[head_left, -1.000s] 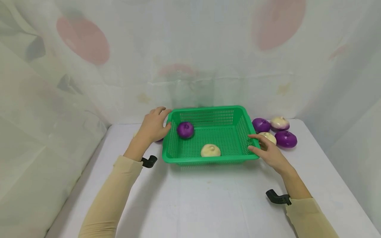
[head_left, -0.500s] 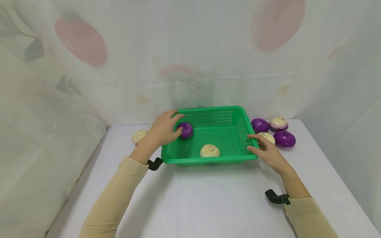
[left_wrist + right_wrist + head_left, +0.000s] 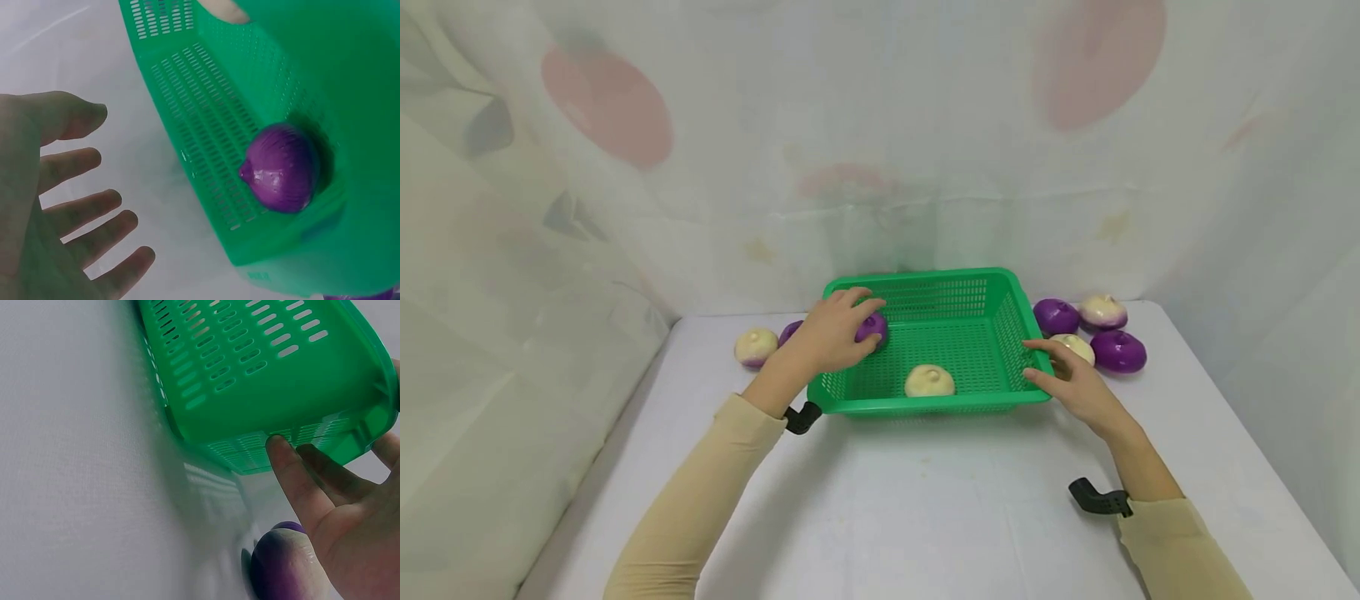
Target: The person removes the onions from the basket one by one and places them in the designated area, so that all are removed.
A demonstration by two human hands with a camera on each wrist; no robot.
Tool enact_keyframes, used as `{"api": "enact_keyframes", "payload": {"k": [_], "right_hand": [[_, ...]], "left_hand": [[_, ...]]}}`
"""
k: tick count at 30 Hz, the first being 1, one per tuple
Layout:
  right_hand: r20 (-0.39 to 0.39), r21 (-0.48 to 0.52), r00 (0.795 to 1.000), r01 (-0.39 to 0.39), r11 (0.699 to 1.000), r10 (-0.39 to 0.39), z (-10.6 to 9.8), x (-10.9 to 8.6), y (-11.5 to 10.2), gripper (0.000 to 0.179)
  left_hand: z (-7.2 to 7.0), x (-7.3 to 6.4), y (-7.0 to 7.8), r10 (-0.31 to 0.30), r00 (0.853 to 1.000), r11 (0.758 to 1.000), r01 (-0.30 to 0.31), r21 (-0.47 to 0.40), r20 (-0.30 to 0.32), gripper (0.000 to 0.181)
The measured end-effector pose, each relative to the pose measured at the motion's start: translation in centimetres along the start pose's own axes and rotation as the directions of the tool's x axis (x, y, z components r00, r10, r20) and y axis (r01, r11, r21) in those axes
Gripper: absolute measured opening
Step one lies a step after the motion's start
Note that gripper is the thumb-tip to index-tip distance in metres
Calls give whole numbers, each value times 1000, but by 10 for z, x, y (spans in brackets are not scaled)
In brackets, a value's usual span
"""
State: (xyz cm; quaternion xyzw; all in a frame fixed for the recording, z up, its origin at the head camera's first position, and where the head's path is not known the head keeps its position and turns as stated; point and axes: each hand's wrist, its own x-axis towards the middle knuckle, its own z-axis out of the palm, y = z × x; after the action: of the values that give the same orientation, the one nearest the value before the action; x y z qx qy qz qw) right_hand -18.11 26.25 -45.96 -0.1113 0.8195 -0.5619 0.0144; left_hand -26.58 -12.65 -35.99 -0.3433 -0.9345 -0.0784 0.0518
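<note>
A green plastic basket (image 3: 925, 404) stands at the back of the table. In its left part lies a purple onion (image 3: 281, 165), partly covered by my left hand (image 3: 833, 335) in the head view. That hand reaches over the left rim with fingers spread; the left wrist view shows its palm and fingers (image 3: 106, 231) with nothing in them. A cream-coloured onion (image 3: 929, 381) rests near the basket's front wall. My right hand (image 3: 1081, 390) grips the basket's right rim, several fingers against the outer wall (image 3: 262, 387).
Right of the basket sits a group of purple onions (image 3: 1117, 351) and cream-and-purple ones (image 3: 1102, 311). To its left are a cream-and-purple onion (image 3: 756, 347) and a purple onion (image 3: 789, 332). White cloth covers the table (image 3: 925, 508); a pale curtain (image 3: 887, 125) hangs close behind the basket.
My left hand has moved right from the basket's left rim to above the purple onion inside, uncovering the onions on the left. The right hand stays at the right rim.
</note>
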Motion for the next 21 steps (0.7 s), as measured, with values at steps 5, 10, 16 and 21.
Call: {"api": "enact_keyframes", "payload": {"k": [5,10,16,21], "right_hand": [[5,12,1000,-4,1000,4,0,0,0,53],[9,22,1000,-5,1000,5,0,-1,0,54],[12,21,1000,-12,1000,11,0,-1,-2,54],[12,16,1000,-9,1000,9,1,0,-2,54]], "left_hand": [[6,2,5,18,999,1000,-18,-1,38,51],[12,5,12,40,997,999,-40,6,69,55],[17,8,20,54,991,997,-61,51,123,58],[22,10,26,66,985,992,-82,95,159,61]]}}
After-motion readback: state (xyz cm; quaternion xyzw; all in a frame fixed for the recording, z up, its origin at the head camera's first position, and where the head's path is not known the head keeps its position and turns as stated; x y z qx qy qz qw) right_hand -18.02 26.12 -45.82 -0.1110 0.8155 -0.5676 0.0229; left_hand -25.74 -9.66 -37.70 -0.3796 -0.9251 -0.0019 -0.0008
